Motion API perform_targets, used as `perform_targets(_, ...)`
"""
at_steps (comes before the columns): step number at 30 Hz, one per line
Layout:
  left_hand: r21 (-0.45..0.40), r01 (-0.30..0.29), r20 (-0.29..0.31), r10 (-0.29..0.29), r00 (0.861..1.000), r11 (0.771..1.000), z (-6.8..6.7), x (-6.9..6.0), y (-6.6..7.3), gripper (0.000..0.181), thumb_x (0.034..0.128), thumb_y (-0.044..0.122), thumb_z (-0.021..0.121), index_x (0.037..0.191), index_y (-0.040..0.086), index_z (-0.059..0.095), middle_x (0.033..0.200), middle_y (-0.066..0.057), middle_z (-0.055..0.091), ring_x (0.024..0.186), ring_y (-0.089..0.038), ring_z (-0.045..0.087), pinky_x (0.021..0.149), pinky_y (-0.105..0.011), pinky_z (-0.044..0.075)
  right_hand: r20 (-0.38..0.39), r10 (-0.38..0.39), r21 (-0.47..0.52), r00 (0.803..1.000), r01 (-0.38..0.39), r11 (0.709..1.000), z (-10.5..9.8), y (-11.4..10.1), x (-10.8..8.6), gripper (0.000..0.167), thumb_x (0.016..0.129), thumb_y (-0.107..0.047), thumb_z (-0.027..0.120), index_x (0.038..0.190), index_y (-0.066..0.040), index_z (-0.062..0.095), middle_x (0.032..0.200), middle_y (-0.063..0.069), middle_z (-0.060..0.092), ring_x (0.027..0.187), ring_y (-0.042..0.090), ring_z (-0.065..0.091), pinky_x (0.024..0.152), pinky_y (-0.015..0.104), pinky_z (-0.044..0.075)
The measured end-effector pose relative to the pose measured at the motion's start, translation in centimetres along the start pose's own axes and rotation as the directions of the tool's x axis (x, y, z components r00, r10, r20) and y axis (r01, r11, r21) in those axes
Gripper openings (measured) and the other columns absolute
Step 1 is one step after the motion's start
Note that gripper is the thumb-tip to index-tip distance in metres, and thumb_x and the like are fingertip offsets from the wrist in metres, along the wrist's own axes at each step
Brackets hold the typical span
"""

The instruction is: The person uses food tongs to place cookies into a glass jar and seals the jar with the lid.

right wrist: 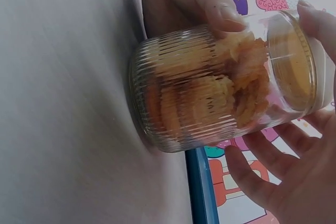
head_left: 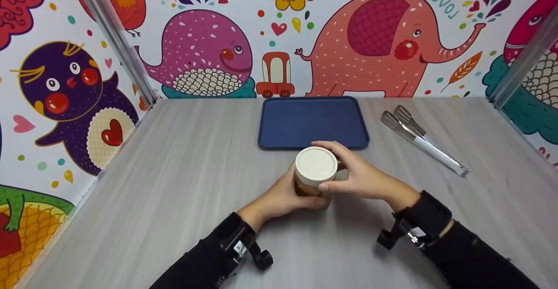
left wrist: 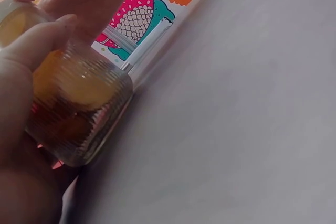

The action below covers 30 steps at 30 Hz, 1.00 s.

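Note:
A ribbed glass jar (right wrist: 184,90) with a cream lid (head_left: 316,164) stands upright on the table in front of the tray. Golden-brown, rough-edged baked pieces (right wrist: 210,98) show through its glass; their exact kind is unclear. My left hand (head_left: 281,195) grips the jar's body from the left, its thumb across the near side. At the top, my right hand (head_left: 364,178) holds the lid's rim between thumb and fingers. In the right wrist view, the lower fingers (right wrist: 252,177) of that hand are spread beside the jar. The lid sits on the jar.
Behind the jar lies a dark blue rectangular tray (head_left: 314,123). Metal tongs (head_left: 425,143) lie to its right, their slotted heads pointing away from me. Printed panels (head_left: 209,53) wall the grey table (head_left: 196,158) at the back and sides.

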<state>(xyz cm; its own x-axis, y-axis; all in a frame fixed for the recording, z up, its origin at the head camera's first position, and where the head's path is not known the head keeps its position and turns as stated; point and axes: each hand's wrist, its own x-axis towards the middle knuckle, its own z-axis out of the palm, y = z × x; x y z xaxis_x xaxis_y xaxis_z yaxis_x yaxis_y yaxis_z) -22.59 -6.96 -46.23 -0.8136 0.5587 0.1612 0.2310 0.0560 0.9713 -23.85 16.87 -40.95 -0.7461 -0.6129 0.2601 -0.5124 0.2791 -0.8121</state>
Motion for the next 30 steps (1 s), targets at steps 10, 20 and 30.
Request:
perform_targets(10, 0.009, 0.006, -0.002, -0.006, 1.000, 1.000, 0.1, 0.0, -0.1, 0.112, 0.0811, 0.021, 0.095, 0.167, 0.027, 0.024, 0.156, 0.006, 0.050, 0.143, -0.012, 0.047, 0.125, -0.040, 0.027, -0.011, -0.013, 0.015, 1.000, 0.013, 1.000, 0.1, -0.4, 0.0, 0.078, 0.088, -0.020, 0.089, 0.156, -0.013, 0.051, 0.140, 0.003, 0.057, 0.129, 0.022, 0.056, 0.100, 0.049, 0.053)
perform_targets(20, 0.008, -0.013, -0.014, 0.013, 1.000, 1.000, 0.1, -0.1, 0.3, 0.110, 0.0817, 0.016, 0.094, 0.167, 0.025, 0.026, 0.157, 0.003, 0.050, 0.144, -0.013, 0.046, 0.125, -0.040, 0.027, -0.085, -0.028, -0.070, 0.996, 0.022, 0.997, 0.5, -0.7, 0.3, 0.072, 0.083, -0.025, 0.093, 0.146, -0.013, 0.060, 0.133, 0.000, 0.062, 0.124, 0.019, 0.058, 0.098, 0.039, 0.053)
perform_targets(30, -0.010, -0.029, -0.027, 0.029, 0.999, 1.000, 0.2, -0.2, 0.4, 0.110, 0.0810, 0.014, 0.094, 0.166, 0.027, 0.026, 0.158, 0.003, 0.049, 0.145, -0.014, 0.045, 0.125, -0.039, 0.028, -0.184, 0.012, -0.144, 0.983, -0.039, 0.989, 1.3, -1.4, 0.1, 0.072, 0.080, -0.028, 0.096, 0.142, -0.011, 0.065, 0.131, 0.001, 0.066, 0.120, 0.018, 0.061, 0.101, 0.042, 0.053)
